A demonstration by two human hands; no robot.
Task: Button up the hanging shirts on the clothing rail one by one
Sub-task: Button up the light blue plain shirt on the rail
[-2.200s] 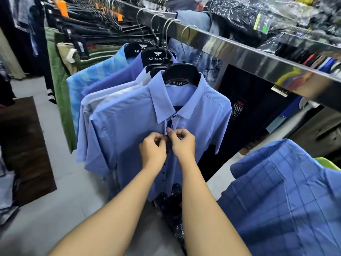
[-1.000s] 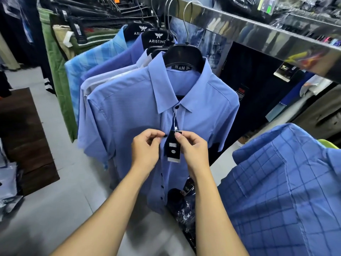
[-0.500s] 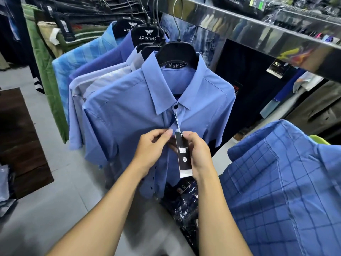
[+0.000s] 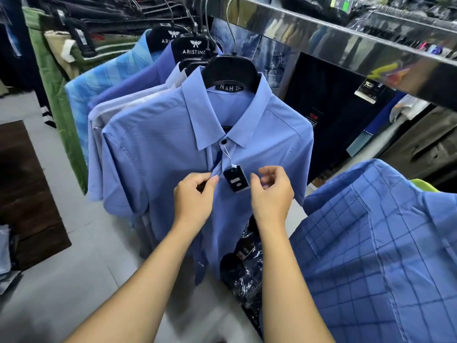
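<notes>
Shop rail (image 4: 346, 43): blue shirt (image 4: 158, 149) hangs in front on black hanger (image 4: 231, 73) marked "N&H 2XL".
Behind it, rear hangers (image 4: 194, 47) read "ARISTIN…"; dark tag (image 4: 236, 179) dangles below collar, print unreadable; checked shirt (image 4: 371, 256) at right. Left hand (image 4: 194, 199) pinches placket (image 4: 217, 167) beside tag; right hand (image 4: 272, 191) loosely curled, empty, just right of tag.

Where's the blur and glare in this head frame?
Head view: right hand fingers motion-smeared; left hand, pinching the blue shirt placket, sharper; hanger label crisp; steel rail mirrors coloured stock in streaks; plastic-wrapped packs glint; lighting even, shadows soft.
</notes>
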